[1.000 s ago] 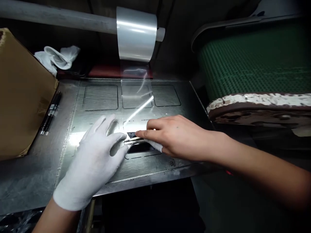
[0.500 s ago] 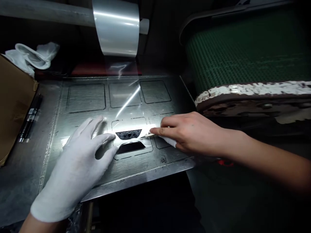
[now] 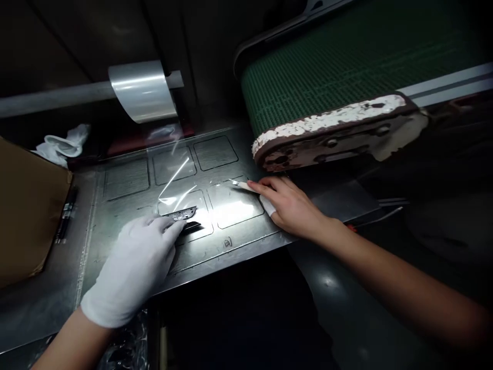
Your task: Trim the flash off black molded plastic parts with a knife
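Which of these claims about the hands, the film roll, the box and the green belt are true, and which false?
1. The left hand wears a white glove. True.
2. The right hand holds a black pen. False: it holds a slim white tool.
3. The roll of clear film is mounted on a pipe. True.
4. The cardboard box stands at the far right. False: the cardboard box is at the left.
5. The green belt has a smooth surface. False: it is textured.

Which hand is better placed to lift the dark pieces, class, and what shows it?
Probably the left hand: its fingers are right at the dark pieces. The right hand is farther off and holds a slim white tool.
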Tool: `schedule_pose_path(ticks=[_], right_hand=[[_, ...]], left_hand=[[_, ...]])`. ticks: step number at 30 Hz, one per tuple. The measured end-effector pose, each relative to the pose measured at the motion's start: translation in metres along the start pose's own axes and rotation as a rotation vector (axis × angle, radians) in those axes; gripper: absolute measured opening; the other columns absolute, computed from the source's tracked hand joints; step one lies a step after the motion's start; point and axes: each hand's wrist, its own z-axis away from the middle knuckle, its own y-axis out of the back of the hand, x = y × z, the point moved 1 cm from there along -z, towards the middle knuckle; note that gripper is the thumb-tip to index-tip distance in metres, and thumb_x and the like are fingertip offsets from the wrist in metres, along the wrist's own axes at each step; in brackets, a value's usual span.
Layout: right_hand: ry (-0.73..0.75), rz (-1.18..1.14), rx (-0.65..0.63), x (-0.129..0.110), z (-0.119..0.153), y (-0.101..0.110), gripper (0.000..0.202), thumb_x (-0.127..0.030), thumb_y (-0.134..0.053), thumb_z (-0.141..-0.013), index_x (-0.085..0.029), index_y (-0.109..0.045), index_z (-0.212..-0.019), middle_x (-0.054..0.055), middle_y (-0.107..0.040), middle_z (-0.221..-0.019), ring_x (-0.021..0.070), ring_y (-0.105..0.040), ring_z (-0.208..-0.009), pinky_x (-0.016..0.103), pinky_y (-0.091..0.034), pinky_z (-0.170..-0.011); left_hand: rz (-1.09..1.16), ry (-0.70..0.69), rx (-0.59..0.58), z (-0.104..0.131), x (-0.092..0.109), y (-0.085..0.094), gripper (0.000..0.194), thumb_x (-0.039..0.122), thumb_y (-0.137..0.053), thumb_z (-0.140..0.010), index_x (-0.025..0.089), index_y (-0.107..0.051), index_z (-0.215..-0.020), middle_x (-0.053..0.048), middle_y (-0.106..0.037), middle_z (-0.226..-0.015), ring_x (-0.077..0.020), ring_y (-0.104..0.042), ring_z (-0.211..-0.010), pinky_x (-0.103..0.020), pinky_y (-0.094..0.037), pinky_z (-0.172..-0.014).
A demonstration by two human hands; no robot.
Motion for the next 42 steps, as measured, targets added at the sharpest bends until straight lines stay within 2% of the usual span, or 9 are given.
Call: schedule_pose_path(ticks=[7, 12, 15, 19, 25, 28, 31, 37, 42], right_hand=[[-0.004, -0.054, 0.118, 0.003, 0.004, -0.003, 0.068, 0.001, -0.055, -0.074, -0.015, -0.067, -0.138, 0.013, -0.065, -0.133, 0.0328, -0.055, -0.116, 0.05, -0.051, -0.102], [0.051, -0.449, 0.346, -0.045, 0.026, 0.003, 0.035, -0.013, -0.061, -0.091, -0.015, -0.071, -0.124, 0.015, -0.068, -0.121, 0.0302, -0.06, -0.115, 0.049, -0.051, -0.101], [-0.102, -1.131, -0.032, -0.119, 0.042, -0.014, 0.026, -0.037, -0.061, -0.101, -0.022, -0.068, -0.12, 0.007, -0.071, -0.106, 0.0204, -0.068, -0.093, 0.036, -0.057, -0.079], [-0.478, -1.729, -0.612, -0.203, 0.057, -0.057, 0.048, -0.059, -0.08, -0.082, -0.019, -0.064, -0.104, 0.001, -0.067, -0.083, 0.0149, -0.065, -0.067, 0.022, -0.044, -0.048], [-0.479, -1.484, -0.689, -0.217, 0.069, -0.101, 0.031, -0.045, -0.083, -0.083, -0.02, -0.067, -0.094, -0.003, -0.065, -0.076, 0.0108, -0.057, -0.066, 0.023, -0.047, -0.062], [-0.238, -1.199, -0.846, -0.22, 0.062, -0.124, 0.019, -0.04, -0.074, -0.091, -0.022, -0.072, -0.093, 0.001, -0.071, -0.087, 0.0159, -0.064, -0.078, 0.028, -0.049, -0.072], [-0.057, -0.949, -0.898, -0.231, 0.06, -0.148, 0.017, -0.036, -0.064, -0.096, -0.024, -0.074, -0.101, 0.003, -0.076, -0.096, 0.0201, -0.07, -0.087, 0.032, -0.053, -0.08], [-0.007, -0.757, -0.893, -0.226, 0.054, -0.174, 0.029, -0.035, -0.054, -0.099, -0.025, -0.071, -0.121, 0.007, -0.075, -0.12, 0.0256, -0.07, -0.11, 0.04, -0.053, -0.099], [-0.004, -0.704, -0.916, -0.203, 0.057, -0.174, 0.031, -0.03, -0.056, -0.096, -0.026, -0.072, -0.122, 0.008, -0.075, -0.124, 0.0271, -0.07, -0.115, 0.042, -0.053, -0.103]], left_hand=[[0.174, 0.139, 0.153, 0.026, 0.01, -0.008, 0.022, 0.007, -0.057, -0.089, 0.02, -0.073, -0.096, -0.009, -0.073, -0.096, -0.0305, -0.069, -0.096, -0.051, -0.055, -0.089], [0.699, 0.433, 0.675, 0.068, 0.05, -0.01, 0.016, 0.012, -0.072, -0.09, 0.026, -0.075, -0.096, -0.008, -0.059, -0.146, -0.034, -0.053, -0.14, -0.059, -0.044, -0.118], [0.875, 0.484, 0.88, 0.086, 0.08, -0.015, 0.024, 0.008, -0.076, -0.085, 0.027, -0.078, -0.1, -0.006, -0.049, -0.158, -0.0374, -0.044, -0.148, -0.063, -0.038, -0.122], [0.619, 0.557, 0.915, 0.114, 0.101, -0.037, 0.033, 0.007, -0.083, -0.078, 0.032, -0.082, -0.099, -0.005, -0.056, -0.145, -0.0358, -0.051, -0.138, -0.058, -0.043, -0.116], [1.133, 1.072, 0.67, 0.18, 0.129, -0.073, 0.035, 0.025, -0.067, -0.096, 0.03, -0.071, -0.131, -0.006, -0.07, -0.113, -0.0216, -0.07, -0.101, -0.038, -0.059, -0.091], [1.361, 1.256, 0.528, 0.2, 0.14, -0.09, 0.014, 0.031, -0.072, -0.092, 0.019, -0.077, -0.097, -0.001, -0.07, -0.075, -0.0165, -0.067, -0.069, -0.027, -0.057, -0.062], [1.466, 1.454, 0.509, 0.224, 0.131, -0.116, 0.031, 0.034, -0.074, -0.091, 0.016, -0.065, -0.067, 0.002, -0.062, -0.06, -0.0136, -0.062, -0.059, -0.025, -0.052, -0.058], [1.37, 1.862, 0.597, 0.284, 0.046, -0.184, 0.028, 0.041, -0.063, -0.101, 0.013, -0.067, -0.098, -0.004, -0.071, -0.092, -0.0164, -0.07, -0.081, -0.034, -0.061, -0.075], [1.249, 1.92, 0.4, 0.294, -0.008, -0.217, 0.027, 0.04, -0.065, -0.1, 0.013, -0.068, -0.107, -0.005, -0.071, -0.097, -0.0164, -0.069, -0.081, -0.034, -0.062, -0.073]])
